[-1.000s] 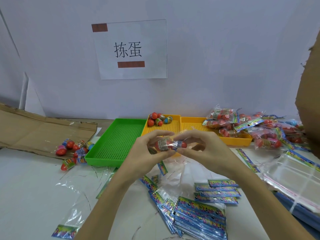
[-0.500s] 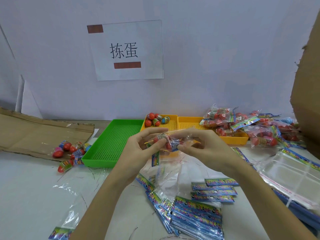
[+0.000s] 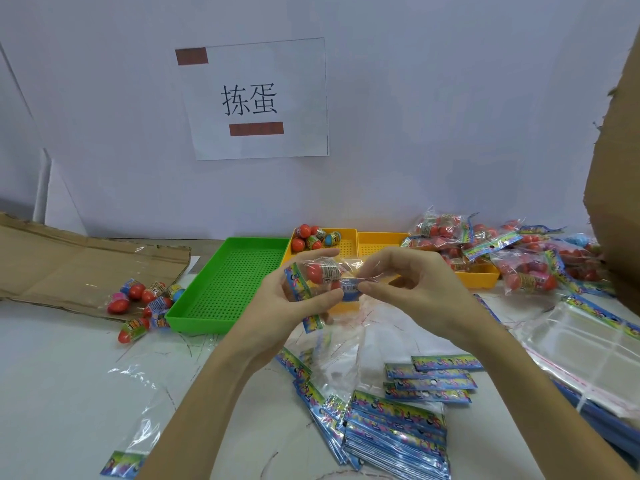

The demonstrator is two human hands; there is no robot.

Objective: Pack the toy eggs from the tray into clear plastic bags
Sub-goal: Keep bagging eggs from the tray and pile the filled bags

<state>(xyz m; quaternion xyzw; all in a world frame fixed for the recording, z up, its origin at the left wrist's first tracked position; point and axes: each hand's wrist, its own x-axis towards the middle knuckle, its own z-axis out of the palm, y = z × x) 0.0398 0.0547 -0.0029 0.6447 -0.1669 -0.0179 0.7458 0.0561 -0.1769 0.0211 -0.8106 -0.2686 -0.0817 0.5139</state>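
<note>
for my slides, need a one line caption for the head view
Both hands, left and right, hold a clear bag of toy eggs above the trays.

A cardboard panel (image 3: pixel 616 174) runs off the right edge, covering the far end of the filled bags (image 3: pixel 519 258) heaped beside it. Those bags hide most of the right yellow tray (image 3: pixel 478 277). The left hand (image 3: pixel 294 299) and right hand (image 3: pixel 415 289) screen the near half of the left yellow tray (image 3: pixel 348 242). How many eggs sit inside the held bag (image 3: pixel 325 275) cannot be told; its label print is too small to read.
</note>
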